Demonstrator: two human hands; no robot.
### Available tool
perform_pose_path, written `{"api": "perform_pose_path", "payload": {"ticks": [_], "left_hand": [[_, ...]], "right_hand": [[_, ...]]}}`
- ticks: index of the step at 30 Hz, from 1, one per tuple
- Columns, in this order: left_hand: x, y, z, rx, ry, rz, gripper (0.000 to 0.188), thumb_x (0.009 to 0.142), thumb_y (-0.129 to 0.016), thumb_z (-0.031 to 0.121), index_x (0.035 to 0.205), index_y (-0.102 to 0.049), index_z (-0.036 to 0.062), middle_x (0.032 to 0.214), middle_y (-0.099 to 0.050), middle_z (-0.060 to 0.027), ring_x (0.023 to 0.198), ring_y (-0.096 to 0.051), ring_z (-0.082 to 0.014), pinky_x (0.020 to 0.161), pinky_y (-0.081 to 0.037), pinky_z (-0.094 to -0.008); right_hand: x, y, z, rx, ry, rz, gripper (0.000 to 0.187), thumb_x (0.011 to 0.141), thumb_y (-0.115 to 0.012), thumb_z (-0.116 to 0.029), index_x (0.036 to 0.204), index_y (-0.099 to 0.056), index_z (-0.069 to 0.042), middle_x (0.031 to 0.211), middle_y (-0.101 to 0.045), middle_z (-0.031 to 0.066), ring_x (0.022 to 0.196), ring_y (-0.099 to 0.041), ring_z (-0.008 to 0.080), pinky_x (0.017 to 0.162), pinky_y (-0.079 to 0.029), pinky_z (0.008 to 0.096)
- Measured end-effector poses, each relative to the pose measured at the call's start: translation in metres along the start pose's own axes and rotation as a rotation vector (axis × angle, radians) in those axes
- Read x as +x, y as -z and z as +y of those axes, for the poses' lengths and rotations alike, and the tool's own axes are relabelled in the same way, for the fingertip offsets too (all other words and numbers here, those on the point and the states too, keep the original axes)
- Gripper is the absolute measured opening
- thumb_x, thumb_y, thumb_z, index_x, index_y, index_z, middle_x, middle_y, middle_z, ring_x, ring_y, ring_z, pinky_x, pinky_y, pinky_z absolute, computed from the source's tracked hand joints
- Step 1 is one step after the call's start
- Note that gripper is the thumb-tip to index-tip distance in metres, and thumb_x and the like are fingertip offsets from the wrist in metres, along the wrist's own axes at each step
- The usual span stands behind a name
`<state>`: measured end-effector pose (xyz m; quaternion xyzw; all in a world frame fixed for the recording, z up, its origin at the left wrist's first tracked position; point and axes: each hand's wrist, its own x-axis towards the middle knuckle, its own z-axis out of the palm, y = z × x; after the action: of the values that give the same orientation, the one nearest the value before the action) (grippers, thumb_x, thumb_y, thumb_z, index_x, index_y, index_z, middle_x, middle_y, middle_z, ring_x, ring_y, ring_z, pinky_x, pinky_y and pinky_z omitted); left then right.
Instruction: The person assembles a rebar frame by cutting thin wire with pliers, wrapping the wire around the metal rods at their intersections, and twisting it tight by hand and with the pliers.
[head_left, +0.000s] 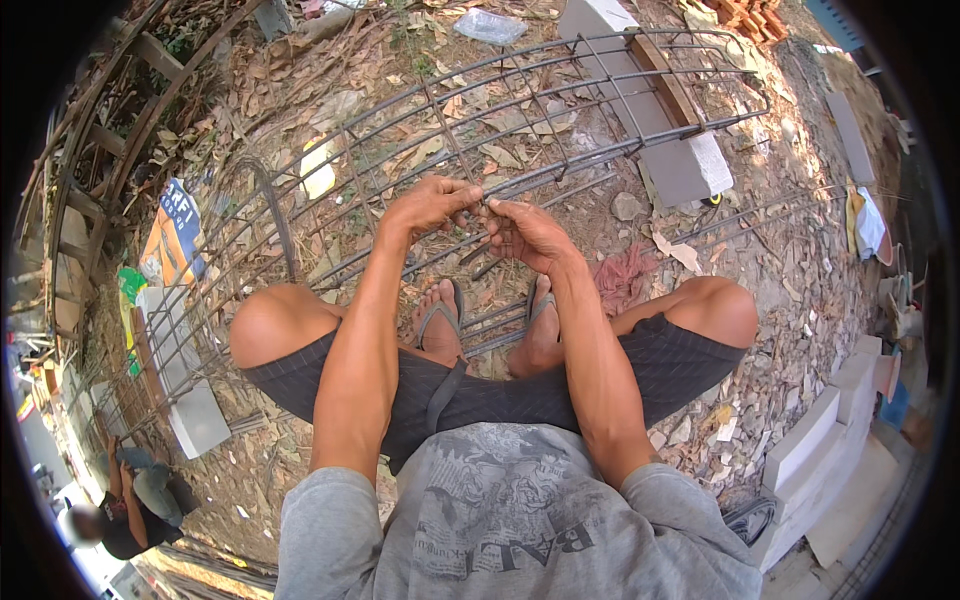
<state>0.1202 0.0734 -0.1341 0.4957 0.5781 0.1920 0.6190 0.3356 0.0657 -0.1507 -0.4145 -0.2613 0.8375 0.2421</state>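
My left grip (437, 205) and right grip (535, 236) pinch side by side on the near edge of the rebar cage (563, 166) — its right end over a pale block (690, 165), open room between my forearms (358, 350).

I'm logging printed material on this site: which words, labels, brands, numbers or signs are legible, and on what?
Grey T-shirt: large dark lettering, legible but not copied here; its finer print is mostly blurred.
Blue and orange packaging: large pale letters on blue, legible, also not copied.
Green and yellow packaging: any print too small to read.
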Motion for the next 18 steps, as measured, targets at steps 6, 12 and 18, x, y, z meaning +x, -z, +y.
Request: {"api": "perform_pose_path", "payload": {"ticks": [6, 12, 18], "left_hand": [[-0.004, 0.006, 0.005, -0.036, -0.003, -0.007, 0.037, 0.094, -0.068, 0.039, 0.113, -0.071, 0.0072, 0.096, -0.073, -0.0022, 0.077, -0.063, -0.0106, 0.063, -0.05, -0.029], [0.007, -0.01, 0.011, 0.035, 0.004, 0.005, 0.029, 0.095, -0.066, 0.031, 0.104, -0.073, 0.0048, 0.093, -0.074, -0.0026, 0.076, -0.066, -0.0111, 0.061, -0.053, -0.029], [-0.005, 0.003, 0.001, 0.029, 0.042, 0.035, 0.028, 0.095, -0.065, 0.03, 0.103, -0.073, 0.0048, 0.092, -0.074, -0.0026, 0.076, -0.067, -0.0108, 0.061, -0.054, -0.0279]], "right_hand": [[0.054, 0.062, 0.073, -0.135, -0.048, 0.479, 0.041, 0.093, -0.067, -0.041, 0.108, -0.064, -0.003, 0.085, -0.067, 0.0071, 0.064, -0.063, 0.0143, 0.054, -0.054, 0.0327], [0.104, 0.058, 0.153, -0.602, -0.179, 1.037, 0.084, 0.075, -0.082, -0.043, 0.132, -0.045, 0.005, 0.118, -0.064, 0.025, 0.114, -0.061, 0.0405, 0.096, -0.049, 0.0484], [0.097, 0.019, 0.132, -0.773, -0.266, 0.936, 0.104, 0.072, -0.083, -0.046, 0.141, -0.025, 0.006, 0.131, -0.056, 0.0301, 0.122, -0.057, 0.0428, 0.102, -0.046, 0.0479]]}}
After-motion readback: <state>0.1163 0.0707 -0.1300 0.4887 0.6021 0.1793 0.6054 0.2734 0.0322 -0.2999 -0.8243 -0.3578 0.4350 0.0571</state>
